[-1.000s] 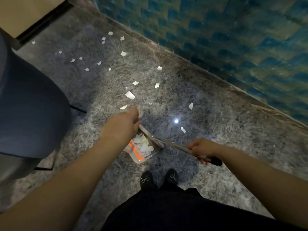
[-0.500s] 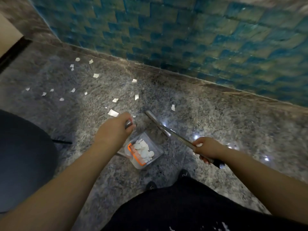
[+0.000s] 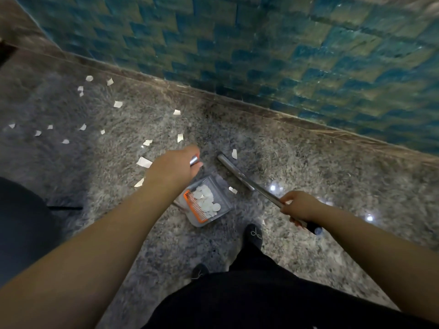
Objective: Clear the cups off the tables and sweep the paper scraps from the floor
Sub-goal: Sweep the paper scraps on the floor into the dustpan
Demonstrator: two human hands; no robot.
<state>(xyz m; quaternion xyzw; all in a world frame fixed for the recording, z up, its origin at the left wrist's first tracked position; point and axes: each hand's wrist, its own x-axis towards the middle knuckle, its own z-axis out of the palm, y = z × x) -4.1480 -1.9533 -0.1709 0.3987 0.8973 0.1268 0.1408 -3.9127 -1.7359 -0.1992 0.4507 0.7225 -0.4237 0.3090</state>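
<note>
Glossy speckled stone floor

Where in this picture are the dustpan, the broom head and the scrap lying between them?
dustpan (image 3: 222, 202): head view, on its clear right wall.
broom head (image 3: 234, 171): head view, on the middle of the grey bar.
scrap (image 3: 232, 190): head view, on the white paper's centre.

floor: grey speckled granite, glossy, white light glints
wall: small tiles, teal-blue and olive-green, staggered pattern
skirting: brown marble, pale veins
paper scraps: white
dustpan: clear grey plastic, orange comb along one side, white scraps inside
dustpan handle: silver metal
broom handle: silver metal, black end grip
trousers: black
shoes: black, small white emblem on top
chair: dark blue-grey
</note>
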